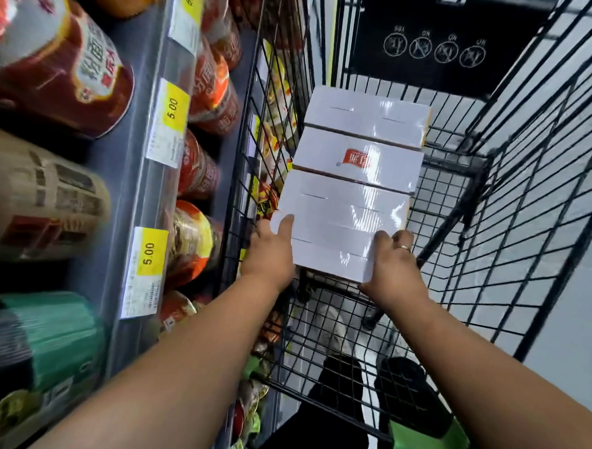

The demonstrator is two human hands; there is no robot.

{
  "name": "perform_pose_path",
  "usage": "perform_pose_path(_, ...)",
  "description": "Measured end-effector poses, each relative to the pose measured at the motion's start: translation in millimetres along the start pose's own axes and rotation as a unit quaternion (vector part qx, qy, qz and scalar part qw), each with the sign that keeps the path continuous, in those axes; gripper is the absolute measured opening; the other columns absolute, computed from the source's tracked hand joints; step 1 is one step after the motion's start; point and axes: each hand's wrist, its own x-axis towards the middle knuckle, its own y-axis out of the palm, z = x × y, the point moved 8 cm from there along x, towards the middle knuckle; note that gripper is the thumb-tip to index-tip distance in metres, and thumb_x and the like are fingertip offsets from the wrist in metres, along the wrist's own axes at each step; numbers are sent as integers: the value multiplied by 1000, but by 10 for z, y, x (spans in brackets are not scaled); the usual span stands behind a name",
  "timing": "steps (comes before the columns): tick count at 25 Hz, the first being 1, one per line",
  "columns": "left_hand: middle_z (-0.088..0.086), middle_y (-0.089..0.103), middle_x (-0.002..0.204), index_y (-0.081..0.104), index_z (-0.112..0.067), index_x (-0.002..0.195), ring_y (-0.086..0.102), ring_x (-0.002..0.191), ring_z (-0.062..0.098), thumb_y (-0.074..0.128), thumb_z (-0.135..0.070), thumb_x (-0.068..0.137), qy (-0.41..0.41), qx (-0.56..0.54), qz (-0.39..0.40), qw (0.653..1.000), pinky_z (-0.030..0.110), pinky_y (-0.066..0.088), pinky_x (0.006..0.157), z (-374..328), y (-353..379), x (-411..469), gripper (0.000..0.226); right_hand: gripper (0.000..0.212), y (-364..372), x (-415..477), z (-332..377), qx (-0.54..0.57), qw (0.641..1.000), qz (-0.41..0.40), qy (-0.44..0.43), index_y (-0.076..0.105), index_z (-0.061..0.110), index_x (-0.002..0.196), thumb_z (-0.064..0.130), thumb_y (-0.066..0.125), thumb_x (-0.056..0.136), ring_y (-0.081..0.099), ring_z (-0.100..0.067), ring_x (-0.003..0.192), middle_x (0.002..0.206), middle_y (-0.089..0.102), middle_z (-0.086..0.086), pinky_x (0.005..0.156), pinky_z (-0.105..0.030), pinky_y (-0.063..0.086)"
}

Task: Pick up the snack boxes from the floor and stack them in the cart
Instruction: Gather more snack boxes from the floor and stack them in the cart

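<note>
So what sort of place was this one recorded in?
Most likely a supermarket aisle: a shelf of instant-noodle cups with yellow 5.00 price tags runs alongside a black wire shopping cart holding white snack boxes.

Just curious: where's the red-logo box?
Head view, centre: the red-logo box lies inside the cart, between the far plain box and the near plain box.

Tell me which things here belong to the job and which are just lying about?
Job: white snack boxes, wire cart, left hand and right hand holding them.
Just about: noodle cups on the shelf, yellow price tags, black sign.
</note>
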Motion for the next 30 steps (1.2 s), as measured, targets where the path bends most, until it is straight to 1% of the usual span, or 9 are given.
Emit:
perform_pose_path(5, 14, 20, 144, 19, -28, 148, 33, 125, 32, 66, -15, 83, -9, 40, -3, 999, 41, 47, 88, -32, 40, -24, 81, 63, 68, -4, -22, -23, 1000, 4, 9, 33, 13, 125, 5, 69, 74, 54, -41, 96, 128, 22, -17, 78, -47, 56)
perform_pose_path(8, 12, 21, 145, 16, -28, 149, 31, 128, 32, 72, -32, 83, 4, 18, 6, 1000, 44, 45, 95, -55, -33, -53, 87, 85, -1, -60, -16, -35, 998, 42, 10, 27, 20, 136, 24, 81, 71, 47, -40, 112, 137, 18, -14, 84, -47, 54)
perform_pose_path(10, 10, 23, 147, 15, -29, 150, 30, 132, 32, 74, -40, 81, 17, -7, 13, 1000, 46, 42, 101, -95, -141, -96, 92, 98, -107, -134, -9, -33, 998, 58, 23, 21, 24, 144, 33, 83, 69, 39, -38, 122, 144, 14, -13, 90, -47, 50)
perform_pose_path(15, 8, 26, 150, 19, -30, 150, 29, 136, 31, 75, -43, 79, 67, -94, -14, 993, 44, 35, 108, -343, -533, -357, 92, 90, -656, -345, 148, -13, 1000, 8, -25, 21, 26, 148, 31, 75, 77, 34, -34, 131, 148, 17, -10, 97, -42, 48)
perform_pose_path(18, 6, 26, 150, 19, -32, 150, 30, 136, 29, 73, -43, 81, 82, -132, -59, 986, 42, 35, 107, -469, -814, -622, 88, 82, -998, -490, 285, 31, 998, -12, -49, 32, 26, 144, 32, 76, 76, 40, -29, 127, 143, 28, -8, 96, -37, 45)
perform_pose_path(21, 4, 27, 149, 20, -33, 149, 35, 133, 29, 72, -43, 82, 78, -150, -117, 979, 41, 37, 104, -522, -1110, -1041, 86, 76, -1396, -715, 507, 70, 990, -36, -120, 38, 25, 141, 32, 77, 76, 42, -26, 125, 138, 36, -6, 97, -32, 41)
perform_pose_path(25, 5, 30, 147, 21, -32, 149, 36, 133, 29, 73, -43, 80, 24, -195, -174, 965, 44, 39, 106, -455, -1345, -1660, 88, 79, -1863, -1067, 767, 28, 976, -36, -215, 34, 28, 144, 34, 76, 77, 41, -28, 128, 140, 37, -5, 99, -36, 39)
perform_pose_path(28, 3, 30, 146, 21, -32, 150, 38, 132, 27, 74, -41, 81, -14, -228, -241, 943, 37, 35, 108, -460, -1598, -2208, 87, 81, -2146, -1390, 952, 8, 954, -27, -297, 32, 30, 145, 37, 76, 77, 42, -27, 126, 140, 38, -4, 99, -37, 41)
perform_pose_path(30, 2, 29, 146, 21, -31, 150, 41, 129, 26, 73, -41, 82, -32, -238, -286, 928, 37, 37, 106, -479, -1718, -2594, 86, 84, -2329, -1620, 1071, 1, 938, -28, -345, 31, 31, 146, 39, 76, 76, 45, -27, 123, 139, 37, -4, 100, -38, 42)
